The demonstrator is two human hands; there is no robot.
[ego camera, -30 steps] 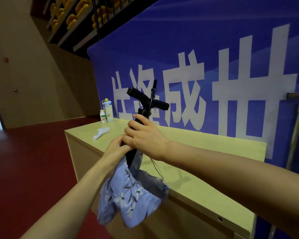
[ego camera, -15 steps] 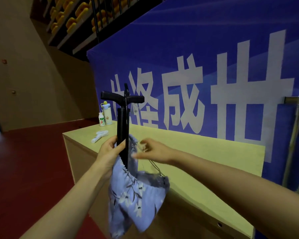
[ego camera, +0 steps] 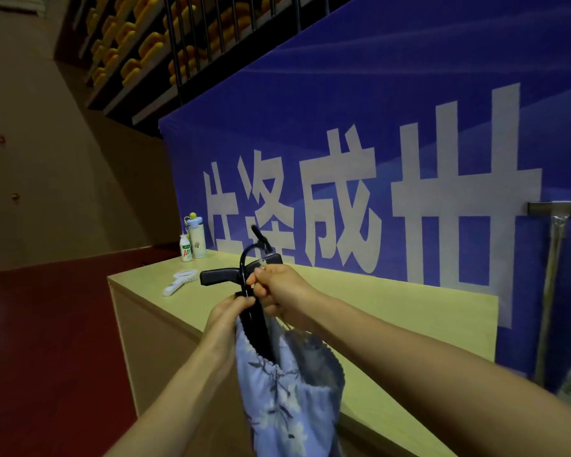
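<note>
Left hand point(ego camera: 226, 313) pinches floral bag point(ego camera: 287, 400) rim; right hand point(ego camera: 279, 291) curls round pump point(ego camera: 261, 328), half bagged.

Big white Chinese characters run across the blue banner point(ego camera: 409, 94) behind the worktop point(ego camera: 409, 311), which cuts off their lower strokes. From where I stand only the third reads surely, as "成"; the others I can't make out for certain. On the small white bottle point(ego camera: 186, 248) at the worktop's far corner, red letters "AD" show on the label. The finer print there is too small to read.
</note>
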